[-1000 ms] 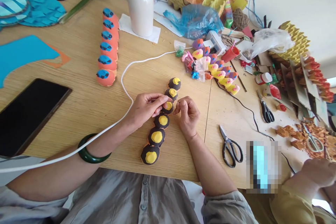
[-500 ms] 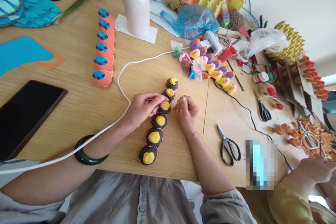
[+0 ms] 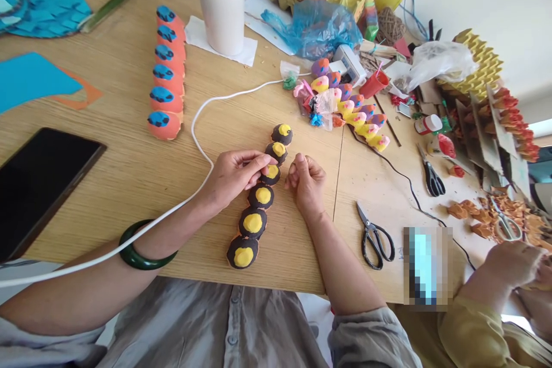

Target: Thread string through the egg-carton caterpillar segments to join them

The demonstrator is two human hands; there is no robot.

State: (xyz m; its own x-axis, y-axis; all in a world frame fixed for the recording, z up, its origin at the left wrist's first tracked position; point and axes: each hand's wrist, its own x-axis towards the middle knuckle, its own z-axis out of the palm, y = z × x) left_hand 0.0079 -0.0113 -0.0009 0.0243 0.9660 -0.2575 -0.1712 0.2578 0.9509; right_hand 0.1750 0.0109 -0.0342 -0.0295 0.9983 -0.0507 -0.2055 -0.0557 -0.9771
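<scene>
A row of dark brown egg-carton cups (image 3: 261, 196) with yellow discs lies on the table in front of me. The farthest disc (image 3: 284, 130) carries a small dark mark; the others look plain. My left hand (image 3: 236, 177) is over the row's left side, thumb and index finger pinched beside the third cup from the far end. Whatever is in that pinch is too small to make out. Just right of the row, apart from it, my right hand (image 3: 307, 185) is closed, its thumb pressed on curled fingers. Its contents, if any, are hidden.
A white cable (image 3: 199, 118) crosses my left forearm. Orange cups with blue tops (image 3: 166, 75) and a phone (image 3: 47, 187) lie left. Black-handled scissors (image 3: 374, 238) lie right. A white bottle (image 3: 222, 11) and painted cups (image 3: 357, 119) stand farther back. Another person's hands (image 3: 513, 267) are at right.
The view has shifted slightly, with the table things appearing a little farther left and up. Both hands keep nearly the same closed poses beside the row.
</scene>
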